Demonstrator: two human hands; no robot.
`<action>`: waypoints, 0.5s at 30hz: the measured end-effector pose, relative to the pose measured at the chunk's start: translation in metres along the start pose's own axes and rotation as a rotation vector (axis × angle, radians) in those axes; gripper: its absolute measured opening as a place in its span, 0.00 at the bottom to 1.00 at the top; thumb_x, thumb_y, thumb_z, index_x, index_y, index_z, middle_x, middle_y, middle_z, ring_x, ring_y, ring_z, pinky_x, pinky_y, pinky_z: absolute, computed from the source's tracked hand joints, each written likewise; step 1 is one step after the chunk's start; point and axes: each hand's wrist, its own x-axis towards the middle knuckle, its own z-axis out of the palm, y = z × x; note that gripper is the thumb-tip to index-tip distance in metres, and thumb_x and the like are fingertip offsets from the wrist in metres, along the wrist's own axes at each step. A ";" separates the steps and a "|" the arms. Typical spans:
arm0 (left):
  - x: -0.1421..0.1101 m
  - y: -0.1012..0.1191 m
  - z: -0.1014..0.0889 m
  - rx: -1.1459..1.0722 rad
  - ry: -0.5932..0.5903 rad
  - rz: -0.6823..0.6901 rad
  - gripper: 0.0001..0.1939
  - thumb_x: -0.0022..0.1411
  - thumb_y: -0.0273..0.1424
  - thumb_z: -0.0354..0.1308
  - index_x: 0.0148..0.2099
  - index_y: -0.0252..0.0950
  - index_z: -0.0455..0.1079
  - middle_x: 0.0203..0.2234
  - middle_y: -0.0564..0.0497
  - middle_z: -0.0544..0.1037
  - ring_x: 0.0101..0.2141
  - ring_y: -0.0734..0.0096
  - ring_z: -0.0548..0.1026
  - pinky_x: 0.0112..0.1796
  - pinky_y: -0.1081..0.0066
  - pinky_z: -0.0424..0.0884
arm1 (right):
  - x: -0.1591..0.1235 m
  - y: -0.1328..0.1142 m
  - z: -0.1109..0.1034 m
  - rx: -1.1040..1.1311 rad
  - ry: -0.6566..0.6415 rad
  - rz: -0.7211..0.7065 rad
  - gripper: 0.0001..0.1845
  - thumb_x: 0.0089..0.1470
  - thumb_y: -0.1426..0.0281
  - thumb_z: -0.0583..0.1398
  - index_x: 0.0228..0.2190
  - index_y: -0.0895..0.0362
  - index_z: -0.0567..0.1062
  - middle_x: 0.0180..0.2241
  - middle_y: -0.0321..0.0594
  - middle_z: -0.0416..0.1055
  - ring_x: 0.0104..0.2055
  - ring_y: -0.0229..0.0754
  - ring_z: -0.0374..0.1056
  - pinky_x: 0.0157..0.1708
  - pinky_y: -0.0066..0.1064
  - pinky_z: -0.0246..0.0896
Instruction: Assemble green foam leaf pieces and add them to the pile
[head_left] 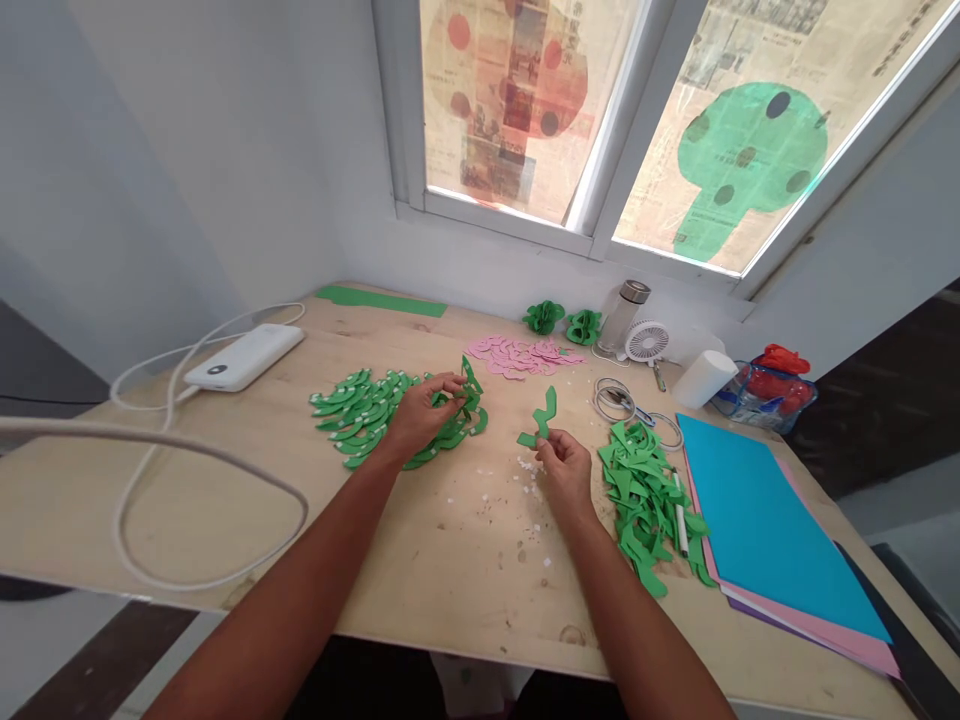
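My left hand (421,418) is closed in a pinch on a green foam cutout with small white squares (471,378), raised at the right end of a spread of similar curved green pieces (367,410). Between the thumb and fingers of my right hand (568,468) is a zigzag green foam cutout (546,410), held just above the wooden table (465,560). Small white paper bits (532,490) lie scattered beside that hand. To its right rests a heap of green foam scraps (645,490) with a white marker (680,515) on top.
Pink cutouts (521,355) and two green foam flowers (544,317) sit farther back. Scissors (626,400) lie by the scrap heap. At right are blue foam sheets (772,520), a small fan (646,342) and a bottle (622,315). A power bank (247,357) with a looping cable is at left.
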 end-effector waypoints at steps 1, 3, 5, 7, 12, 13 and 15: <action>-0.001 0.002 0.002 -0.054 0.016 -0.010 0.06 0.45 0.34 0.63 0.25 0.38 0.70 0.40 0.45 0.76 0.47 0.57 0.70 0.43 0.65 0.66 | 0.000 0.000 0.000 0.000 -0.002 0.000 0.12 0.43 0.63 0.59 0.28 0.60 0.74 0.23 0.39 0.73 0.23 0.38 0.64 0.22 0.27 0.57; -0.002 0.004 0.004 -0.186 0.043 -0.066 0.09 0.42 0.36 0.65 0.26 0.37 0.70 0.37 0.45 0.77 0.44 0.57 0.72 0.40 0.66 0.68 | 0.001 0.002 0.000 -0.001 -0.008 0.003 0.13 0.43 0.63 0.59 0.27 0.60 0.74 0.22 0.38 0.72 0.22 0.37 0.63 0.21 0.27 0.56; -0.001 0.004 0.006 -0.338 0.057 -0.157 0.13 0.41 0.37 0.66 0.28 0.36 0.70 0.34 0.45 0.78 0.39 0.60 0.74 0.34 0.68 0.69 | 0.001 0.004 0.001 -0.001 -0.015 0.014 0.12 0.43 0.63 0.59 0.27 0.60 0.74 0.21 0.37 0.72 0.21 0.37 0.63 0.20 0.26 0.55; 0.001 0.003 0.005 -0.457 0.052 -0.238 0.14 0.41 0.37 0.67 0.28 0.36 0.68 0.32 0.46 0.78 0.35 0.63 0.75 0.30 0.70 0.68 | 0.001 0.006 0.003 0.011 -0.018 0.032 0.12 0.42 0.63 0.60 0.27 0.60 0.74 0.20 0.37 0.72 0.21 0.36 0.62 0.20 0.26 0.55; -0.001 0.002 0.002 -0.495 0.044 -0.279 0.14 0.38 0.35 0.69 0.27 0.37 0.68 0.27 0.49 0.77 0.32 0.65 0.75 0.30 0.69 0.69 | 0.000 0.006 0.005 0.036 -0.023 0.054 0.12 0.43 0.63 0.60 0.28 0.59 0.74 0.23 0.39 0.73 0.23 0.37 0.64 0.22 0.26 0.57; -0.003 0.004 0.002 -0.467 0.025 -0.271 0.14 0.39 0.35 0.69 0.28 0.37 0.70 0.25 0.50 0.77 0.30 0.66 0.75 0.31 0.69 0.69 | 0.000 0.006 0.005 0.040 -0.026 0.061 0.12 0.43 0.63 0.60 0.28 0.59 0.74 0.23 0.39 0.73 0.23 0.37 0.64 0.23 0.26 0.57; -0.005 0.008 0.002 -0.410 -0.047 -0.252 0.15 0.41 0.35 0.67 0.33 0.37 0.72 0.23 0.50 0.76 0.28 0.67 0.74 0.29 0.69 0.69 | 0.000 0.005 0.004 0.043 -0.032 0.077 0.11 0.43 0.64 0.60 0.27 0.59 0.74 0.23 0.38 0.73 0.22 0.36 0.64 0.22 0.26 0.56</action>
